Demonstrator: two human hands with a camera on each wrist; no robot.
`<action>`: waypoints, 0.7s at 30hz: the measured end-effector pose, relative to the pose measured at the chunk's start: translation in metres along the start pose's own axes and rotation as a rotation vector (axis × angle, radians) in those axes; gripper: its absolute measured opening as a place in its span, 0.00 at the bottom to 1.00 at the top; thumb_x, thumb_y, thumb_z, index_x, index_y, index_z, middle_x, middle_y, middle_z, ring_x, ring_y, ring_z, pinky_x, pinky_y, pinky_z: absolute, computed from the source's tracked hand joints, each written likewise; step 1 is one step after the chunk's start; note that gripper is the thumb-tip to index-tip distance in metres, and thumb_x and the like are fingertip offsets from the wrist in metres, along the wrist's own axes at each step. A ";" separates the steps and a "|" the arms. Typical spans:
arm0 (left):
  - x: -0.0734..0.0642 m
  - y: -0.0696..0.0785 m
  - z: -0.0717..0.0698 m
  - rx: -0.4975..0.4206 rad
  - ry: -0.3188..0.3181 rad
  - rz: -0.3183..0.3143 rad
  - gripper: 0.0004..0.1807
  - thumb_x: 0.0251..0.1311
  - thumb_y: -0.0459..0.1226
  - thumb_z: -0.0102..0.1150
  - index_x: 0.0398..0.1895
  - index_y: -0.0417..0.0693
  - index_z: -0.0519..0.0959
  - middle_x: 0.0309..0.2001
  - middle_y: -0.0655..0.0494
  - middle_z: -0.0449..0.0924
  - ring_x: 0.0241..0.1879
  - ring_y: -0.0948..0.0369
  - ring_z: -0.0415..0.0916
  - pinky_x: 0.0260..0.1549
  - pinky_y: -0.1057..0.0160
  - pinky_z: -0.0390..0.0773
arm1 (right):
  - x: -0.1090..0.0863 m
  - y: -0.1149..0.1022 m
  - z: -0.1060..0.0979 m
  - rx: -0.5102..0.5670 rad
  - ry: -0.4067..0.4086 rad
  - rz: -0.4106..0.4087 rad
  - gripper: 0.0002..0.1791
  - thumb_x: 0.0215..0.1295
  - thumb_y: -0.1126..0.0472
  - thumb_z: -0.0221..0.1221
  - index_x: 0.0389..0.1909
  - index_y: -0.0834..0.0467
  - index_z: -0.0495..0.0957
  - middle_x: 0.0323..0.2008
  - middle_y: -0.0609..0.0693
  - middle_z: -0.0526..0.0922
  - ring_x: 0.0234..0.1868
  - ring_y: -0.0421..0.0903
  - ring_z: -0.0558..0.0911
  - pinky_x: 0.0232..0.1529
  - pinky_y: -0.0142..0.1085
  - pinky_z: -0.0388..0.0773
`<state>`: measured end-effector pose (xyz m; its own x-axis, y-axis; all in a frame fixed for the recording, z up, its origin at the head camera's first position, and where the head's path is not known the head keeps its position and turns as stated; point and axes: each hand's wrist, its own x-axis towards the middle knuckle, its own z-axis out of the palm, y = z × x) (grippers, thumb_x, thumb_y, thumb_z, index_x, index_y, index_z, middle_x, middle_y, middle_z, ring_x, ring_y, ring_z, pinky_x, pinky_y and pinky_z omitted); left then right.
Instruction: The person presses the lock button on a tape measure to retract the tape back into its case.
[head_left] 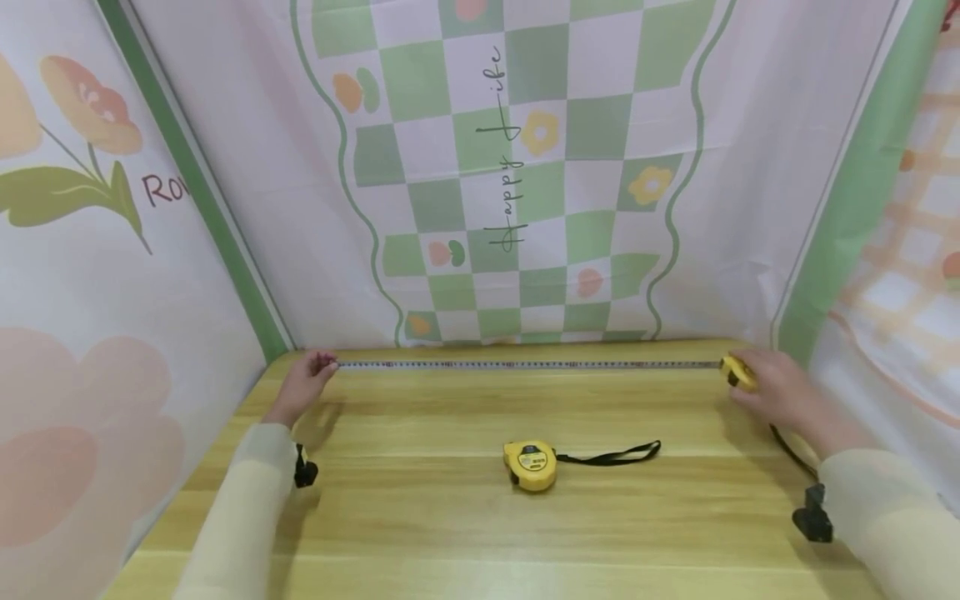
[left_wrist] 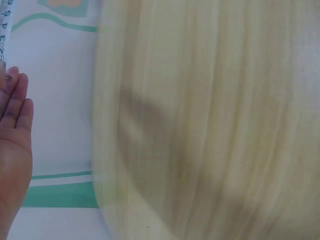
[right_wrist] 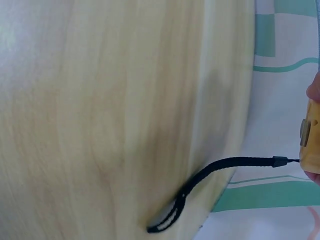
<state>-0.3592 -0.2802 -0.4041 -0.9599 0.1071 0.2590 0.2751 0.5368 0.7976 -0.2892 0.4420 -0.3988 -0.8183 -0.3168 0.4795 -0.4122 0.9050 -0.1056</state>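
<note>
Biggest thing here is the printed backdrop [head_left: 487, 167], a slightly creased, fabric-looking sheet with green and white checks, wavy green borders, little flowers and sideways "Happy Life" lettering. A matching side panel [head_left: 75, 275] hangs on the left with big soft peach blooms, and another side panel [head_left: 911, 217] on the right has an orange grid print. Next down is the surface [head_left: 420, 517], yellowish with streaky wood grain running lengthwise and a bit of sheen. Then two plain cream sleeves, left sleeve [head_left: 240, 508] and right sleeve [head_left: 892, 517], each with a chunky black gadget near the cuff. As for the hands, the left hand [head_left: 300, 387] is pinching the end of a thin, flat measuring blade [head_left: 525, 365], and the right hand [head_left: 783, 392] is gripping the yellow case of the held tape measure [head_left: 738, 373]. The blade, pale with dark and red markings, runs straight between them along the far side of the surface. A second tape measure [head_left: 531, 465], rounded yellow casing with black details and a label on its face, lies near the middle, its black looped strap [head_left: 611, 457] trailing right. Smallest bit is the held one's narrow woven-looking wrist cord [right_wrist: 240, 162], dangling in a bend.
</note>
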 end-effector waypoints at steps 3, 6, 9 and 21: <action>0.001 0.002 -0.003 -0.001 0.011 -0.011 0.16 0.74 0.34 0.46 0.57 0.29 0.67 0.54 0.34 0.71 0.57 0.42 0.68 0.59 0.45 0.68 | 0.003 -0.002 -0.004 0.000 0.024 -0.030 0.33 0.44 0.68 0.70 0.53 0.75 0.71 0.39 0.69 0.79 0.34 0.60 0.77 0.32 0.53 0.74; 0.003 0.003 -0.005 -0.005 0.018 -0.022 0.18 0.74 0.35 0.45 0.59 0.30 0.66 0.55 0.34 0.70 0.59 0.42 0.66 0.60 0.45 0.67 | 0.005 -0.005 -0.009 -0.001 0.043 -0.052 0.34 0.44 0.68 0.70 0.54 0.73 0.71 0.38 0.66 0.79 0.32 0.58 0.76 0.30 0.52 0.73; 0.004 0.002 -0.007 -0.017 0.026 -0.025 0.19 0.74 0.36 0.45 0.60 0.30 0.66 0.56 0.35 0.69 0.59 0.42 0.66 0.61 0.45 0.66 | 0.008 -0.007 -0.013 0.000 0.052 -0.074 0.34 0.44 0.68 0.70 0.54 0.73 0.71 0.41 0.68 0.79 0.35 0.63 0.77 0.34 0.56 0.74; 0.004 0.002 -0.010 -0.026 0.062 0.002 0.16 0.73 0.33 0.47 0.57 0.30 0.68 0.53 0.35 0.71 0.56 0.43 0.68 0.58 0.45 0.68 | 0.012 -0.015 -0.027 -0.024 0.134 -0.226 0.31 0.36 0.71 0.73 0.47 0.63 0.77 0.43 0.64 0.80 0.40 0.67 0.78 0.40 0.61 0.73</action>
<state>-0.3623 -0.2868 -0.3957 -0.9544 0.0560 0.2931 0.2792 0.5147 0.8106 -0.2821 0.4319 -0.3678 -0.6455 -0.4723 0.6002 -0.5673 0.8227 0.0373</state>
